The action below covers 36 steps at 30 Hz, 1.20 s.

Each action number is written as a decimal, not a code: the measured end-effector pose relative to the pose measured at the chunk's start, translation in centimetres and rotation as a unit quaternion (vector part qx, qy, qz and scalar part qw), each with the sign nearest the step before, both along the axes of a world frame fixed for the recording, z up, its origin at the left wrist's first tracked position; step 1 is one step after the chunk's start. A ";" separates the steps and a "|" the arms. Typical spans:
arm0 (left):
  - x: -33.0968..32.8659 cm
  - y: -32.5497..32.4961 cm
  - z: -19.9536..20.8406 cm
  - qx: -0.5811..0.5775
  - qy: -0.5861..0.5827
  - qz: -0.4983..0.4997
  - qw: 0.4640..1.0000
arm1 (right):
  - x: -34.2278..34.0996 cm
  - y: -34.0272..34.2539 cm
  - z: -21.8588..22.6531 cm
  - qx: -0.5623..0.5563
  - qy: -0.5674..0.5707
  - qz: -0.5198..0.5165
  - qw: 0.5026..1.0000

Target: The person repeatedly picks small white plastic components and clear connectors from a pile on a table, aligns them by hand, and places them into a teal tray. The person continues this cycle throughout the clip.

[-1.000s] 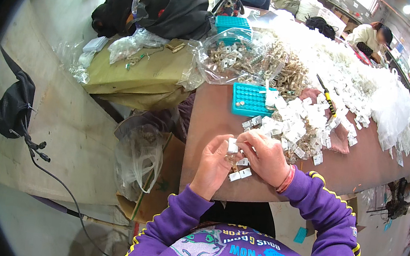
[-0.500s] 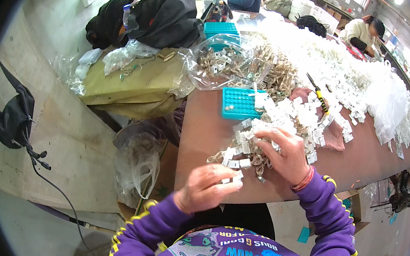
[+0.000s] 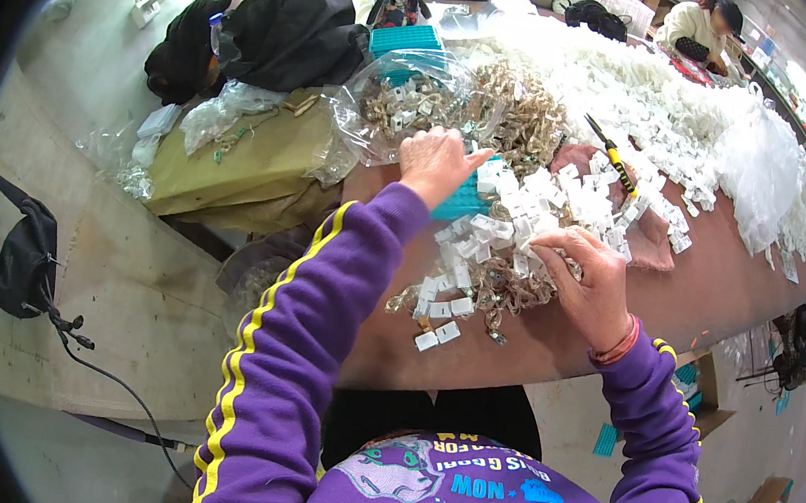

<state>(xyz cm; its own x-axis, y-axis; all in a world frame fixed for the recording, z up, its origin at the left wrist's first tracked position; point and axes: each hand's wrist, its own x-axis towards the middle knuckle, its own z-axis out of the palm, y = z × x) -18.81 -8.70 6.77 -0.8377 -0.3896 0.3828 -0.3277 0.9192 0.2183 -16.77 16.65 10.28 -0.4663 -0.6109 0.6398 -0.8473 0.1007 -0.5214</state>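
Observation:
My left hand [image 3: 437,164] is stretched forward over the teal grid tray [image 3: 462,202], beside the clear plastic bag [image 3: 344,113]. Its fingers are bent together, and a small thing at their tips is too little to name. Against the near right side of a heap of small white block-like pieces [image 3: 493,232], my right hand [image 3: 591,286] has thumb and fingers closed in a pinch; what is between them is hidden. Beige looped cords [image 3: 507,287] lie among the pieces. Two white pieces [image 3: 436,336] lie by the heap's near edge.
Yellow-and-black cutters [image 3: 618,166] rest on a pink cloth [image 3: 655,234]. A great white pile [image 3: 617,87] covers the far table. More beige cord bundles [image 3: 527,102] lie beyond the tray. A black bag [image 3: 298,34] stands at far left. Two people sit across the table.
My left hand has moved from the table's near edge forward to the tray. Two white pieces now lie near where it was. My right hand has shifted slightly and stays at the heap.

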 end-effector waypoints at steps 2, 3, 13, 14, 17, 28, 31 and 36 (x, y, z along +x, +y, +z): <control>-0.8 0.2 -0.6 0.052 0.024 -0.022 0.998 | -0.3 0.3 -0.2 0.003 0.004 0.001 1.000; -1.0 0.2 -0.7 0.081 0.038 -0.031 0.995 | -0.5 0.5 -0.3 0.001 0.000 0.001 1.000; 1.0 -1.8 -0.4 0.446 0.212 -0.177 0.852 | -3.9 -2.5 -0.2 0.101 0.100 -0.014 0.990; 1.2 -1.7 -0.6 0.472 0.223 -0.194 0.831 | -4.5 -3.6 -0.3 0.109 0.154 0.009 0.982; 1.5 -1.1 -1.2 0.376 0.211 -0.215 0.876 | -5.8 -6.1 -1.3 0.184 0.270 0.042 0.944; 2.0 0.6 -0.1 0.574 0.137 -0.174 0.788 | -6.6 -4.5 -0.1 0.172 0.078 0.001 0.982; 1.7 1.3 0.4 0.610 0.119 -0.143 0.770 | -6.6 -4.8 0.6 0.095 0.059 0.008 0.994; 1.5 2.4 0.7 0.652 0.146 -0.173 0.724 | -6.5 -5.7 0.4 0.095 0.061 -0.030 0.993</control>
<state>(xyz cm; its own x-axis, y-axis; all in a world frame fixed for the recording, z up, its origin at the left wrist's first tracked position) -17.32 -6.26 7.47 -0.9287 -0.3661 0.0595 0.1080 -0.1136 0.9876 -23.23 10.95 10.71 -0.4319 -0.6999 0.5689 -0.8923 0.2397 -0.3825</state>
